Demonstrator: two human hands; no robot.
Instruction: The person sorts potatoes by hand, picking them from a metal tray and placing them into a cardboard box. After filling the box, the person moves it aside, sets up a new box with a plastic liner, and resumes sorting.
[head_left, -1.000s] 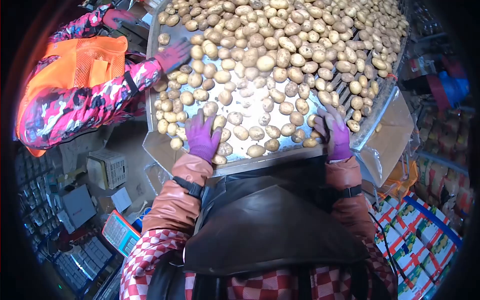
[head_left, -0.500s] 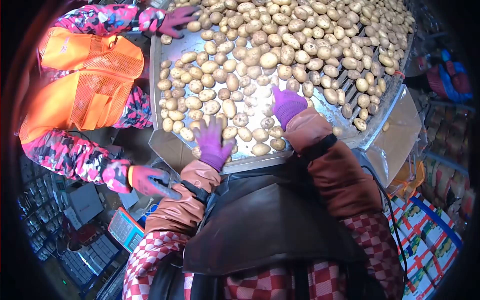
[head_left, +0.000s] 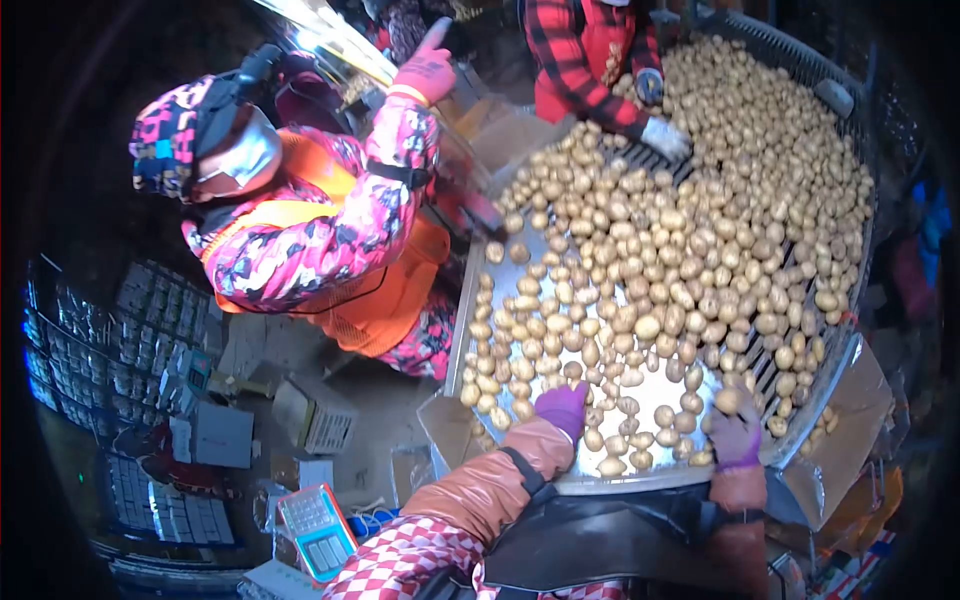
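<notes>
Many potatoes [head_left: 647,327] lie on a metal sorting table [head_left: 560,484], loosely spread near me and heaped further back. My left hand [head_left: 563,407], in a purple glove, rests among the potatoes near the front edge; its fingers bend downward and I cannot make out whether they hold one. At the front right, my right hand [head_left: 736,432], also purple-gloved, has a potato [head_left: 728,401] at its fingertips, gripped above the table surface.
At the left a co-worker in an orange vest [head_left: 390,310] raises one pink-gloved hand [head_left: 427,72]. Another person in red plaid [head_left: 570,60] reaches into the heap. Cardboard [head_left: 835,440] flanks the right edge; a scale [head_left: 318,532] stands at lower left.
The view has swung left and upward. My right hand has moved to the table's right front and taken a potato. My left hand has gone further into the potatoes. The co-worker has raised one arm.
</notes>
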